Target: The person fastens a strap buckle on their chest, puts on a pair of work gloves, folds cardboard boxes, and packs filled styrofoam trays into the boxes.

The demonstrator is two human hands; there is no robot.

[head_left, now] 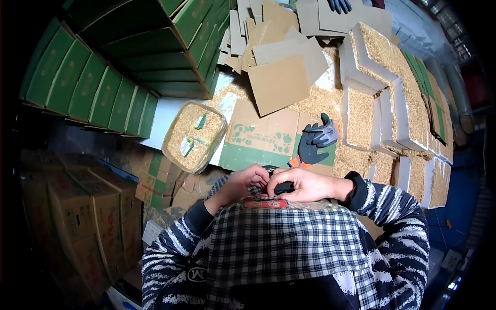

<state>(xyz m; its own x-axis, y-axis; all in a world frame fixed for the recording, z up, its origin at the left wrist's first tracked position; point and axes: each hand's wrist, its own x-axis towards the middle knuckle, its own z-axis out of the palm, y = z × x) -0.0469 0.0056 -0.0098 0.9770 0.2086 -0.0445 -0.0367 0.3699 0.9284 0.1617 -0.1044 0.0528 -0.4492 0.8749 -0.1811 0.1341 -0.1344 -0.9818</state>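
Observation:
Close to my body, at the top edge of a black-and-white checked apron (289,237), both hands are together. My right hand (310,183) is closed, thumb and forefinger around a small black object (282,186) whose kind I cannot make out. Beside it my left hand (245,183) has curled fingers; what they grip is hidden. A red printed patch (266,204) shows on the cloth just under the fingers. Past my right hand a pair of dark grey work gloves (316,142) with orange cuffs lies on a flattened carton (263,132).
At left stands a tub (173,150) of grainy material with green-and-white packets. Green boxes (77,82) are stacked behind it. Loose cardboard sheets (279,82) lie ahead; white trays (361,119) filled with grain stand right. A co-worker's gloved hand (339,5) shows at the top.

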